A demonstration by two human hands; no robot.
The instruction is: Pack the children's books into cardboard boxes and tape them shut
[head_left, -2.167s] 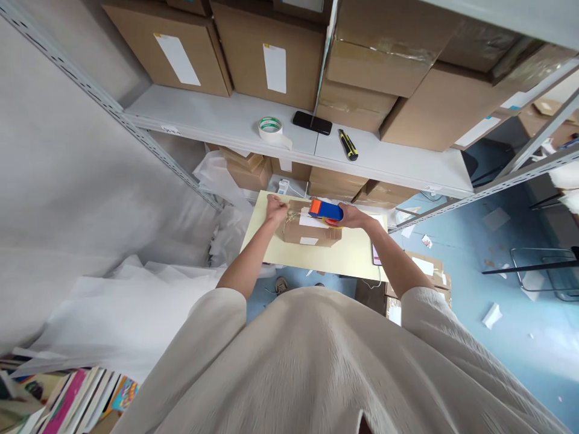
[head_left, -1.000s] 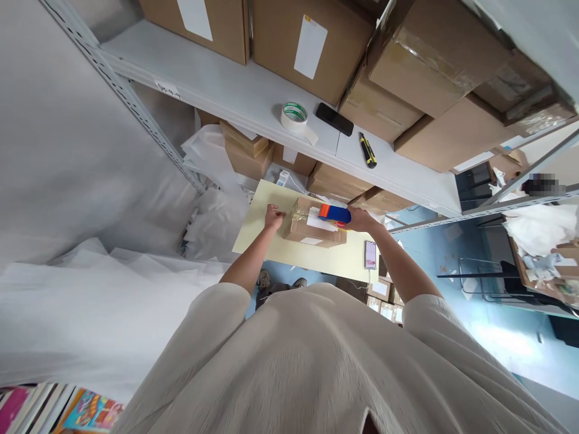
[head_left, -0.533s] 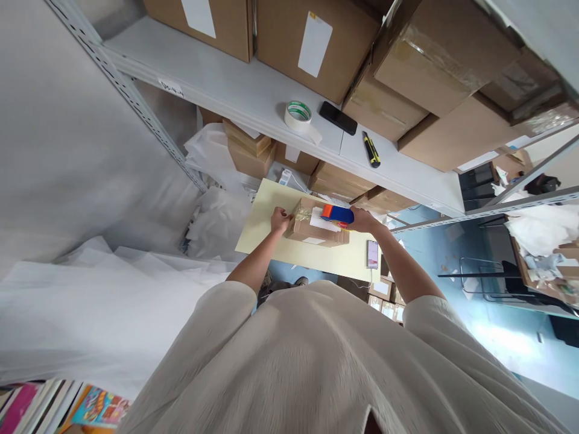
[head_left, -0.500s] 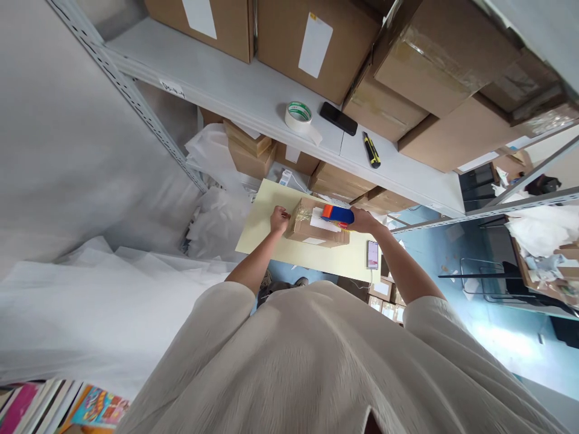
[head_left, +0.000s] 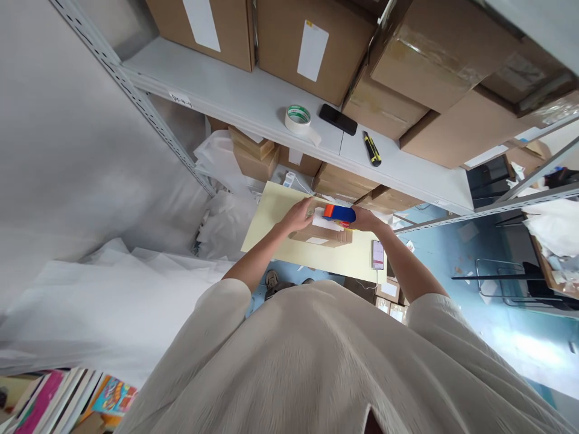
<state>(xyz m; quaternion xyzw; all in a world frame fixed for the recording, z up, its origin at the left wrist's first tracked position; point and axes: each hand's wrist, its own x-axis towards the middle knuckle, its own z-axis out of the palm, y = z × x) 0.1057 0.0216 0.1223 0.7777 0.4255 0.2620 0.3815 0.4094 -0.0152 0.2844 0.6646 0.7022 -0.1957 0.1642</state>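
Observation:
A taped cardboard box (head_left: 322, 235) with white paper labels lies on a pale yellow table (head_left: 266, 211). My right hand (head_left: 365, 219) is closed around a blue and orange tape dispenser (head_left: 340, 213), holding it over the right part of the box's top. At the box's left end, my left hand (head_left: 300, 216) rests on the top with its fingers stretched out, touching the cardboard. The fingertips of this hand are small in view and partly hard to make out.
On the grey shelf (head_left: 253, 114) beyond the table sit a tape roll (head_left: 297, 119), a black phone (head_left: 338, 119) and a utility knife (head_left: 371, 149). Larger boxes (head_left: 312, 48) stand behind them. A lit phone (head_left: 377, 255) lies at the table's right edge, with a cable.
My left hand has moved from beside the box's left end up and right onto its top, and its fingers have opened out. My right hand still holds the tape dispenser over the box.

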